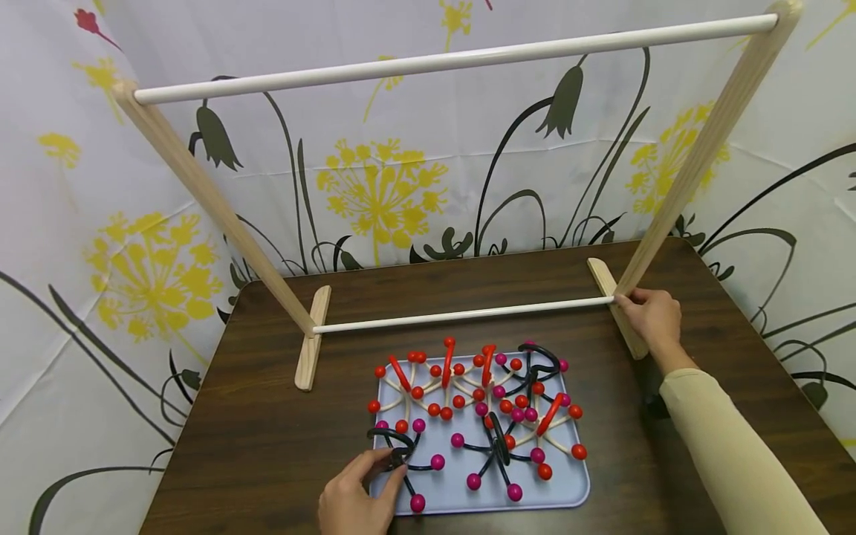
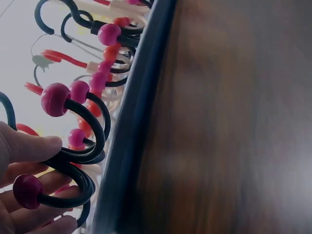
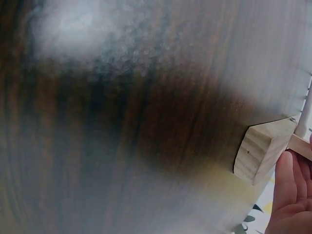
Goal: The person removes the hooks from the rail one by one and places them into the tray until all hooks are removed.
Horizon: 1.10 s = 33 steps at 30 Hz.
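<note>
At the front left of the pale blue tray, my left hand pinches a black hook piece at its middle. Curved arms tipped with magenta balls spread from this piece, and its hook points up. The left wrist view shows the thumb pressed on the black stem, with fingers behind it. Over on the right, my right hand grips the wooden rack low down, where the right post meets its foot. Part of that grip is cut off in the right wrist view.
More black hook pieces and several cream ones with red hooks and balls crowd the tray. Behind it the rack spans the brown table, with a white upper rod and lower rod. A flower-patterned curtain hangs at the back.
</note>
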Each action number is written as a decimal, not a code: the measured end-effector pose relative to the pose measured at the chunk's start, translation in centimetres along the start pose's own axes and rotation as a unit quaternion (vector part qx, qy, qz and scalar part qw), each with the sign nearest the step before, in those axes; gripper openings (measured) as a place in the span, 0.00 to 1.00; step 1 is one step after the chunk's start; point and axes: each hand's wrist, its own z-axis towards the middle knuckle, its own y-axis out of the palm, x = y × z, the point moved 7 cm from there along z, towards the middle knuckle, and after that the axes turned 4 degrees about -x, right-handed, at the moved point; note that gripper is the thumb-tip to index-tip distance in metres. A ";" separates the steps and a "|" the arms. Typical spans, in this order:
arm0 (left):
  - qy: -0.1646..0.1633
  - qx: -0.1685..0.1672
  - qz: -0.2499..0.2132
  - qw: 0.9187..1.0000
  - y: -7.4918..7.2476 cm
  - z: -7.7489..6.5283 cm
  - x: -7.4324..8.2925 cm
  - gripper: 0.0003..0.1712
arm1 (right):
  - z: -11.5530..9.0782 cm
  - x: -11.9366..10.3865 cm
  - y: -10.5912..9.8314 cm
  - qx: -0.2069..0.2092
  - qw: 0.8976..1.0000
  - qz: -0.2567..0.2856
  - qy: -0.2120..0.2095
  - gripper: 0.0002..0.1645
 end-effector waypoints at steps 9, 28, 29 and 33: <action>-0.016 0.020 -0.028 0.999 1.1 0.3 1.0 0.19 | 0.1 0.2 0.2 -0.001 1.000 0.000 0.002 0.24; 0.016 0.040 -0.053 0.998 2.2 0.0 0.8 0.18 | 0.1 0.1 0.1 -0.011 1.000 -0.004 0.012 0.26; 0.015 0.039 -0.055 0.998 2.2 0.0 0.8 0.18 | 0.1 0.1 0.1 -0.012 1.000 -0.005 0.012 0.26; 0.025 0.044 -0.063 0.997 2.0 -0.2 0.8 0.20 | 0.1 0.2 0.2 -0.017 1.000 -0.005 0.016 0.27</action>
